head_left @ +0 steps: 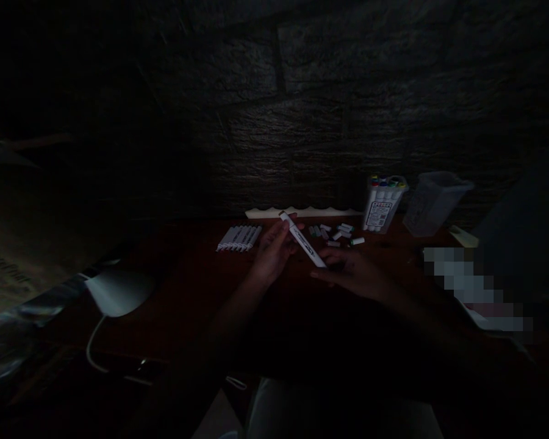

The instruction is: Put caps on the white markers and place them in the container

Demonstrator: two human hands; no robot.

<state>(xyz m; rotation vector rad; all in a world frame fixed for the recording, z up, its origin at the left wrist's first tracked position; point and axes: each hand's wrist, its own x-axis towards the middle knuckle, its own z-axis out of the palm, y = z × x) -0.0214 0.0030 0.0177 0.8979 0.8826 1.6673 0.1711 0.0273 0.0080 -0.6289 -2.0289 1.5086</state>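
Note:
A white marker [305,244] with dark lettering slants between my two hands, its upper end to the left. My left hand [274,249] is closed around the upper part, near the dark-tipped end. The fingers of my right hand [354,272] are at the lower end, with thumb and forefinger on either side of it. Left of my left hand lies a row of several white markers [240,238], side by side on the dark table [192,286]. Beyond my right hand, several small marker caps [337,236] are scattered.
A see-through case [384,206] of upright markers with coloured ends stands at the back right. Beside it is a second translucent case [436,204]. A white object with a cable [119,294] sits at the left. The stone-textured wall [274,122] rises behind; the light is very dim.

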